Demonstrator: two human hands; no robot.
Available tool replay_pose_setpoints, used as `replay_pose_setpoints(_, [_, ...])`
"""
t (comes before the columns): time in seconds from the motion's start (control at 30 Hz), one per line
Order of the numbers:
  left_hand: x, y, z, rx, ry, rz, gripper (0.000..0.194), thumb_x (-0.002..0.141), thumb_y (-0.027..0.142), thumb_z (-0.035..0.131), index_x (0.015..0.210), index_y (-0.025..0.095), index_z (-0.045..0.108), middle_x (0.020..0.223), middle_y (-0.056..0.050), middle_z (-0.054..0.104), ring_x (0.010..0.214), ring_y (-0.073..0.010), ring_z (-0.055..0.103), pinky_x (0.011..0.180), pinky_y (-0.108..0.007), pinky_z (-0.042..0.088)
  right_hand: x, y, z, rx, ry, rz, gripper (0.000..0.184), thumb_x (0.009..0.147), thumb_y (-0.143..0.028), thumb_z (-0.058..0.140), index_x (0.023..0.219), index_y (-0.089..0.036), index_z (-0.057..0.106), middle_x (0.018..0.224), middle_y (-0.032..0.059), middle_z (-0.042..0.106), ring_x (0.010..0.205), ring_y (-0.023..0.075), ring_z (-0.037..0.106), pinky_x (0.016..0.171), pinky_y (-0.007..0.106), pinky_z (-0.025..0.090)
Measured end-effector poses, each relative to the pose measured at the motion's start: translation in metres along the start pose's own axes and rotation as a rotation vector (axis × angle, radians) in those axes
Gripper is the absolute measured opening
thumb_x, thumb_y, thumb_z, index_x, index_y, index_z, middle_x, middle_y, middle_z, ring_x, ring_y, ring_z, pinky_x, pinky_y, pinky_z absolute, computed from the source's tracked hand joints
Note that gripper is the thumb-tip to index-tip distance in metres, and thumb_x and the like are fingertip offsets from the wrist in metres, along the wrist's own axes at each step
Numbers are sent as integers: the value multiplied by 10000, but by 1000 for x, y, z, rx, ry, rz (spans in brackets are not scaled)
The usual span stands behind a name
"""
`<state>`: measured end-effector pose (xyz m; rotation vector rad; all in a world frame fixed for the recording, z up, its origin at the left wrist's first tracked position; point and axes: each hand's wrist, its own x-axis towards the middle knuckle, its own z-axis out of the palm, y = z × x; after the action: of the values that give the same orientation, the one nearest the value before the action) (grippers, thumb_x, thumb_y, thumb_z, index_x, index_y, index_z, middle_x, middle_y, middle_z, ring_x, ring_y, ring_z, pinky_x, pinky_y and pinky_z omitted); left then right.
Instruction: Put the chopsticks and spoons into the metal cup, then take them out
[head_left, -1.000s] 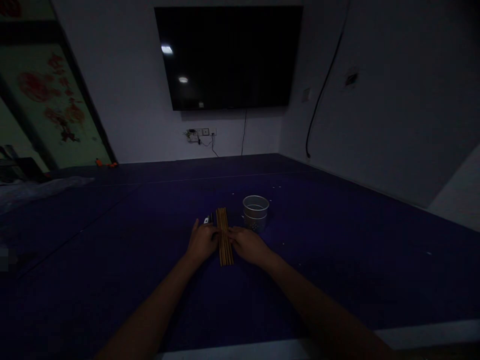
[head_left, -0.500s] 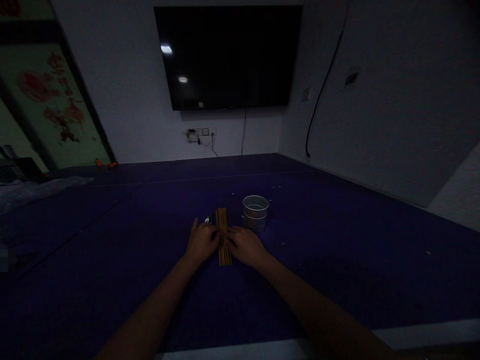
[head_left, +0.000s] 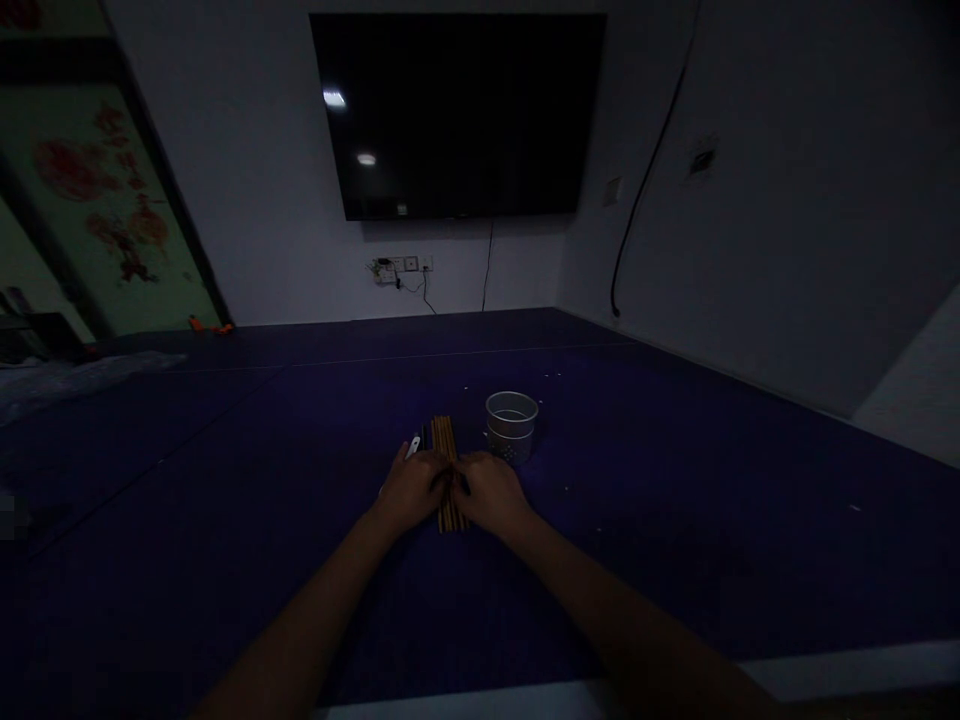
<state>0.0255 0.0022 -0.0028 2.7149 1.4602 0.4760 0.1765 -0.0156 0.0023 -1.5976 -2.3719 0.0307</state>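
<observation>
A bundle of thin yellow-brown sticks [head_left: 445,438] lies on the dark blue table [head_left: 675,480], pointing away from me. My left hand [head_left: 409,490] presses against the bundle's left side and my right hand [head_left: 487,492] against its right side, fingers curled inward over the sticks so that the two hands nearly meet. A few darker pen-like items and one with a white tip [head_left: 413,446] lie just left of the sticks, beside my left hand. A small round metal cup [head_left: 511,425] stands upright just right of the bundle, beyond my right hand.
A large black screen [head_left: 457,115] hangs on the white wall ahead, with sockets and cables [head_left: 401,267] below it. A window with red decorations [head_left: 97,200] is at the left. The table's pale front edge [head_left: 825,670] runs near me.
Both hands have closed in over the stick bundle from either side, covering more of its middle. The cup has not moved.
</observation>
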Motion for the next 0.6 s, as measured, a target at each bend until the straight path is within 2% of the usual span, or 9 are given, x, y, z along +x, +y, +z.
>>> replay_pose_setpoints(0.2, [0,1,-1,-11,4,-5,252,841,172,414,988,220,613,1050,-66,680,1059,-220,585,1068,-521,224,-1,-5,-1,6,3,-1,275,842,-182,431,1004,-131,647,1004,125,674,983,223,590,854,305,417])
replay_pose_setpoints(0.4, [0,1,-1,-28,-9,-23,287,839,187,426,1060,227,605,1095,-73,673,1058,-224,590,1085,-537,185,-1,-7,-2,-14,-11,-6,280,863,-186,415,966,-125,668,979,137,681,993,228,597,866,305,421])
replay_pose_setpoints(0.6, [1,1,0,-22,-31,-28,300,841,193,423,1073,237,607,1102,-65,671,1059,-220,590,1088,-542,181,0,-7,-3,-3,-22,64,286,871,-198,416,967,-118,673,968,154,678,976,228,611,834,299,442])
